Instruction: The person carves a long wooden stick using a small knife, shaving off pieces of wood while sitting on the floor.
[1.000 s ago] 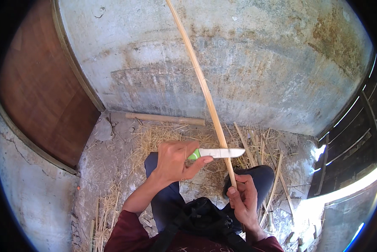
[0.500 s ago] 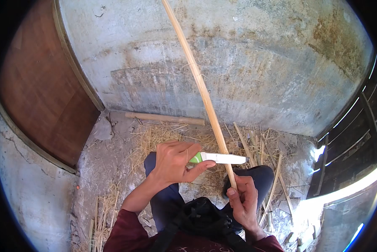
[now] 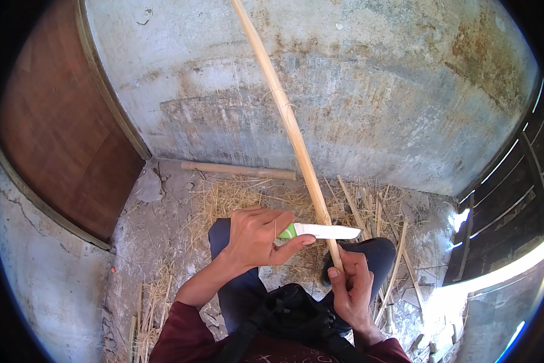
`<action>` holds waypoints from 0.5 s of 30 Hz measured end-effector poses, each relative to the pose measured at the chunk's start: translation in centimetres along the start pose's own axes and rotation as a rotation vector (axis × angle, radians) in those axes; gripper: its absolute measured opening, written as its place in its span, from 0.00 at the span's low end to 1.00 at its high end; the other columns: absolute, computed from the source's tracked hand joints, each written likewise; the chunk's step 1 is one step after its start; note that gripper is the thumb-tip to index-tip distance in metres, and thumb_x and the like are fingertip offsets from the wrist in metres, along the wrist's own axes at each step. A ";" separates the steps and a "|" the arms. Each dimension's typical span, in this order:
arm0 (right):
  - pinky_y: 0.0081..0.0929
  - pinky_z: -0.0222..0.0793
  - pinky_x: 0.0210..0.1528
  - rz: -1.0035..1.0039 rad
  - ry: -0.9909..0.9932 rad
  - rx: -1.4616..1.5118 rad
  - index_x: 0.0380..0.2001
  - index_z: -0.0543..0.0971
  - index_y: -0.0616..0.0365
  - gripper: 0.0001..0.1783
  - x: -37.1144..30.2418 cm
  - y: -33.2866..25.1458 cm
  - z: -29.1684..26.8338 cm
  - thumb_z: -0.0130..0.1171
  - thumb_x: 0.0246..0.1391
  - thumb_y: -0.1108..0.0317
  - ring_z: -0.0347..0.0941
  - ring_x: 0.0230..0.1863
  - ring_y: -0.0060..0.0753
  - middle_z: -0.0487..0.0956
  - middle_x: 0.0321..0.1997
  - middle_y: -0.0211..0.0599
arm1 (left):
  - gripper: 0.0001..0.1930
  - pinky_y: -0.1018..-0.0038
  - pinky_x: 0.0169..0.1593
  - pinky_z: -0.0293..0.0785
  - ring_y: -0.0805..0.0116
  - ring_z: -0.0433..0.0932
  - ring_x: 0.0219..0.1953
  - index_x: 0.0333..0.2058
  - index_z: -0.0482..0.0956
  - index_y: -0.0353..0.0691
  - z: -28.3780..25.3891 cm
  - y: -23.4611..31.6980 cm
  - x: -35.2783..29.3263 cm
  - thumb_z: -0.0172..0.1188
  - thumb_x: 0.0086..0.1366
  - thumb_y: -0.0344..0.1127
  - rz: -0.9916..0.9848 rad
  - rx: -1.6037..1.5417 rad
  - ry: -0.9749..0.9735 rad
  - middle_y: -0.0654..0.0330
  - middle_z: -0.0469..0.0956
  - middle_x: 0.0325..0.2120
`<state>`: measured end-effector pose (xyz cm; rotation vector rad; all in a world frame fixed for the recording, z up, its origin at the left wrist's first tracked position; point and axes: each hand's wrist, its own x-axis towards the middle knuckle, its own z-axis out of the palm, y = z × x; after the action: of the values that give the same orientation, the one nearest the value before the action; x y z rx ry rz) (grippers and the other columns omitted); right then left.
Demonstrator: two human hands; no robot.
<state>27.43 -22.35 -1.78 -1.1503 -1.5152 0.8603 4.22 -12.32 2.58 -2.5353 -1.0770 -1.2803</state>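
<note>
The left hand (image 3: 260, 236) is closed around the green handle of a knife (image 3: 329, 232), with the thumb extended along the handle toward the blade. The blade points to the right and lies crosswise over a long wooden strip (image 3: 285, 112), just above its lower end. Whether the cutting edge bites into the wood cannot be told.

The right hand (image 3: 355, 284) pinches the lower end of the strip between thumb and bent fingers. From this grip the strip rises, leaning to the left, and runs out of view at the upper edge. Thin curled fibres stand off its sides at mid-length.

The strip passes in front of a stained, pale wall (image 3: 393, 115). At the foot of the wall, a round pole (image 3: 238, 170) lies on the floor (image 3: 163, 230). Straw-like shavings (image 3: 220, 202) are scattered between the pole and the person's legs. Further narrow sticks (image 3: 400, 259) lie to the right of the legs. A brown door (image 3: 60, 127) is at the left.
</note>
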 end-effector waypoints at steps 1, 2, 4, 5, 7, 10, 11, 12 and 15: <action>0.16 0.67 0.30 -0.011 0.013 -0.013 0.58 0.73 0.68 0.19 0.0 0.0 0.1 0.62 0.67 0.81 0.73 0.28 0.11 0.89 0.38 0.45 | 0.25 0.67 0.21 0.68 0.60 0.76 0.14 0.27 0.81 0.42 0.0 0.1 0.1 0.75 0.61 0.59 -0.013 0.020 0.005 0.62 0.75 0.14; 0.16 0.67 0.30 -0.023 0.025 -0.027 0.58 0.73 0.68 0.19 0.1 -0.1 0.1 0.62 0.67 0.81 0.73 0.28 0.12 0.89 0.37 0.45 | 0.25 0.67 0.21 0.68 0.60 0.76 0.14 0.27 0.81 0.42 0.1 0.1 0.2 0.75 0.61 0.59 -0.013 0.020 0.006 0.62 0.75 0.14; 0.17 0.67 0.30 -0.029 0.034 -0.043 0.58 0.74 0.68 0.19 0.1 -0.2 0.2 0.62 0.66 0.81 0.73 0.28 0.12 0.88 0.36 0.45 | 0.26 0.64 0.20 0.63 0.58 0.70 0.13 0.22 0.76 0.42 0.3 0.1 0.4 0.74 0.61 0.59 -0.024 0.018 0.046 0.60 0.67 0.13; 0.17 0.67 0.30 -0.034 0.042 -0.059 0.58 0.74 0.68 0.19 0.1 -0.2 0.2 0.62 0.66 0.81 0.73 0.28 0.12 0.88 0.35 0.45 | 0.26 0.64 0.20 0.63 0.58 0.70 0.13 0.22 0.76 0.42 0.1 0.1 0.6 0.74 0.61 0.59 -0.023 0.018 0.047 0.60 0.67 0.13; 0.17 0.67 0.30 -0.031 0.056 -0.055 0.58 0.74 0.67 0.19 0.2 -0.1 0.3 0.63 0.66 0.80 0.73 0.27 0.13 0.88 0.35 0.46 | 0.25 0.65 0.20 0.67 0.60 0.74 0.13 0.25 0.80 0.44 -0.3 0.3 0.9 0.72 0.63 0.60 -0.022 0.070 -0.002 0.61 0.73 0.13; 0.18 0.67 0.29 -0.033 0.067 -0.081 0.58 0.75 0.66 0.19 0.0 -0.2 0.5 0.63 0.66 0.79 0.73 0.26 0.14 0.88 0.34 0.45 | 0.25 0.61 0.21 0.63 0.54 0.71 0.14 0.23 0.78 0.40 -0.1 -0.1 0.7 0.72 0.65 0.56 -0.105 0.035 0.075 0.56 0.68 0.13; 0.18 0.67 0.29 -0.034 0.072 -0.115 0.58 0.75 0.66 0.19 -0.2 -0.1 0.5 0.64 0.66 0.79 0.72 0.26 0.14 0.87 0.34 0.45 | 0.25 0.61 0.21 0.63 0.54 0.71 0.14 0.23 0.78 0.40 -0.2 -1.2 1.0 0.72 0.65 0.56 -0.102 0.030 0.073 0.56 0.68 0.13; 0.18 0.67 0.29 -0.032 0.076 -0.117 0.58 0.75 0.66 0.19 -0.6 -0.1 0.4 0.64 0.66 0.79 0.72 0.26 0.14 0.87 0.34 0.45 | 0.25 0.60 0.21 0.64 0.52 0.71 0.15 0.24 0.78 0.39 -0.7 -2.9 1.6 0.71 0.67 0.55 -0.255 0.095 0.183 0.55 0.68 0.13; 0.17 0.66 0.28 0.030 0.033 -0.146 0.58 0.75 0.66 0.19 -1.0 -0.2 0.1 0.64 0.66 0.78 0.71 0.25 0.13 0.87 0.33 0.42 | 0.24 0.60 0.22 0.64 0.51 0.71 0.15 0.24 0.78 0.39 -2.4 -3.2 1.7 0.69 0.68 0.53 -0.360 0.126 0.244 0.53 0.69 0.13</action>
<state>27.37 -23.35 -1.90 -1.2897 -1.5581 0.7568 1.27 -9.97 4.73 -2.0905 -1.5452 -1.4982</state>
